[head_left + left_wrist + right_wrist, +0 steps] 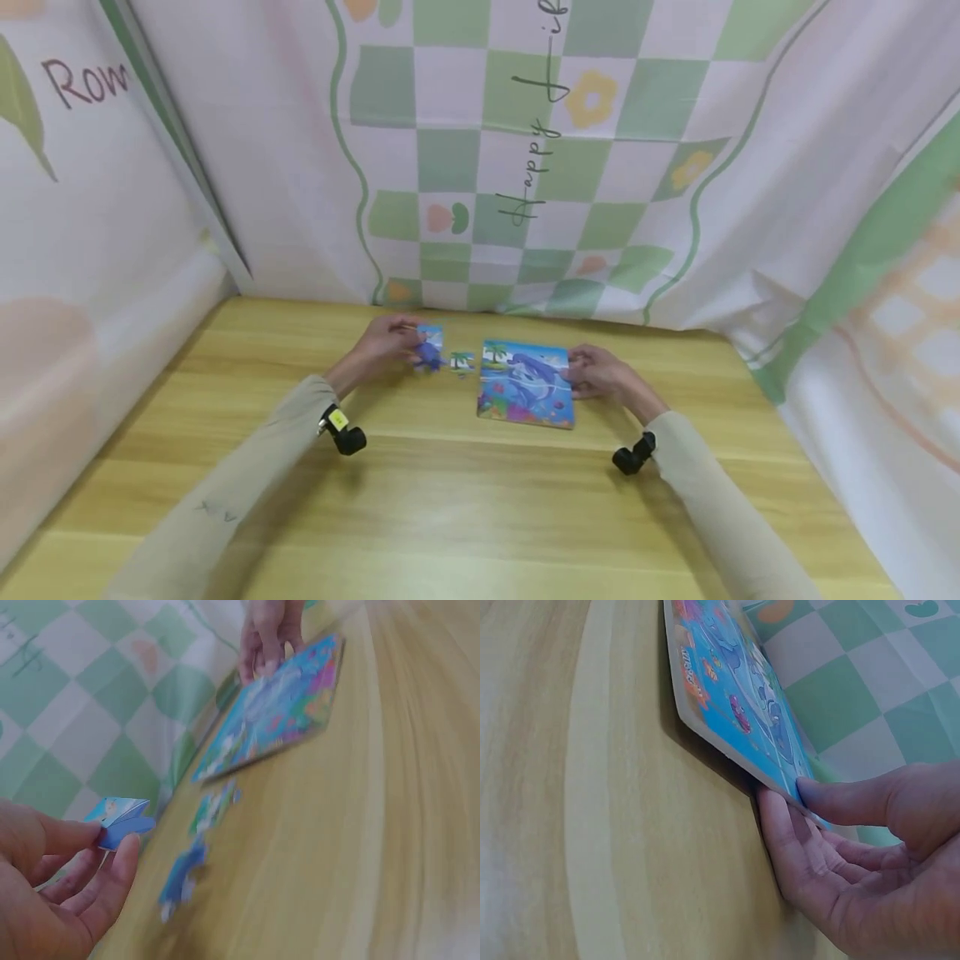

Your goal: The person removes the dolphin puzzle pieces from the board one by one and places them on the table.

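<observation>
A: Head view first: what to notice?

B: Left of centre, pinching a piece (430,334) in the left hand (390,342), probably by its edge to leave the print showing. Right of centre, gripping the board (525,385) with the right hand (597,372), likely to steady it.

A: And in the left wrist view?

B: At lower left, pinching with thumb over fingers, perhaps for a light hold. Near centre, on the desk (300,862), see a palm piece (214,807) and a blue piece (181,877), smeared by blur.

A: Right wrist view?

B: At right, holding the board's raised edge with thumb above and fingers under, apparently for firmness. Cannot see the underside, nor the far end, cut off at top.
</observation>
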Action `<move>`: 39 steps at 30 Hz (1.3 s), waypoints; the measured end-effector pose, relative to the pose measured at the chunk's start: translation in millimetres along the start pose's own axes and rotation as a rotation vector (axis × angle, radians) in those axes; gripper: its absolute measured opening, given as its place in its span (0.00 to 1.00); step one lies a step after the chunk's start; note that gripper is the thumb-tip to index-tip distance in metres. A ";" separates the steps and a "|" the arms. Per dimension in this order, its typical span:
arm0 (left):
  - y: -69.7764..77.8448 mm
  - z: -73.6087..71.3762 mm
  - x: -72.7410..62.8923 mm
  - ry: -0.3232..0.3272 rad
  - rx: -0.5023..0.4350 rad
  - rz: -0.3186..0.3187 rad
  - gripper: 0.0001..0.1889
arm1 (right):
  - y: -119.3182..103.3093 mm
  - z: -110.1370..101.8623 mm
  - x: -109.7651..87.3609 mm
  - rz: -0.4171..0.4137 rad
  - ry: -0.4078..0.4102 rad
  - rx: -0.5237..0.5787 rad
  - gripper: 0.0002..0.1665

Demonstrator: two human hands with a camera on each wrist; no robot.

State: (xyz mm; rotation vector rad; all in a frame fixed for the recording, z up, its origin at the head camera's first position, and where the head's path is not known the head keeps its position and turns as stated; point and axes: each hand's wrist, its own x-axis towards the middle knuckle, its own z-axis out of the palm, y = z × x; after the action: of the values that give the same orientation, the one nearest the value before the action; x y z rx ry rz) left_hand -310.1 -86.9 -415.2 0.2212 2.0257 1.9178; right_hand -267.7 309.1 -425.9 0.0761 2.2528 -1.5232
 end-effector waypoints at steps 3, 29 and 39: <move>-4.9 -11.4 -5.4 0.021 0.051 -0.022 0.22 | 0.7 -0.1 -0.1 0.015 0.007 -0.026 0.36; -27.9 -42.1 5.7 0.218 0.762 0.089 0.12 | -0.5 -0.4 -1.4 0.002 0.029 -0.059 0.36; -20.4 -49.1 0.0 0.144 0.812 0.049 0.11 | -1.2 0.4 2.0 -0.004 0.016 -0.030 0.35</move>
State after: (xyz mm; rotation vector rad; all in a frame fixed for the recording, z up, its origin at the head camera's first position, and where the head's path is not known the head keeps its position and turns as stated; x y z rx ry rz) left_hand -324.8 -134.5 -434.0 0.3292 2.8147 1.0493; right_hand -269.8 307.9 -425.7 0.0750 2.2891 -1.4960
